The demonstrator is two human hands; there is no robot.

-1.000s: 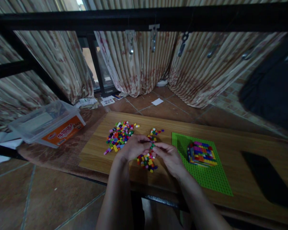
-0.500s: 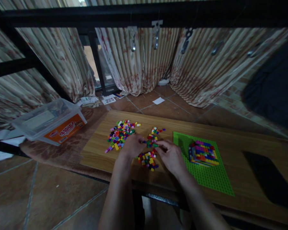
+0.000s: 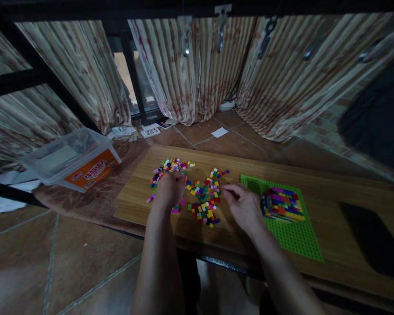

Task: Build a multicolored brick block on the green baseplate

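Note:
My left hand (image 3: 170,189) hangs over the left pile of loose toy building bricks (image 3: 176,164), its fingers curled in and partly hidden by the hand's back. Whether a brick is between them I cannot make out. To the right, my right hand (image 3: 244,206) hovers with thumb and forefinger drawn together; anything pinched there is too small to tell. Its fingertips are just right of a second, spread-out group of loose bricks (image 3: 206,210). Beyond that hand, a multicoloured block of stacked bricks (image 3: 282,204) stands on a green studded baseplate (image 3: 297,240).
The wooden tabletop (image 3: 134,197) carries all the bricks, and a dark flat object (image 3: 372,238) lies at its right. A clear plastic box with an orange label (image 3: 92,170) stands on the left. Behind are striped curtains (image 3: 184,78) and a tiled floor with a paper (image 3: 219,132).
My hands have moved apart: the left went leftward to the larger pile, the right slightly rightward. The loose bricks between them are now uncovered. The view has shifted a little.

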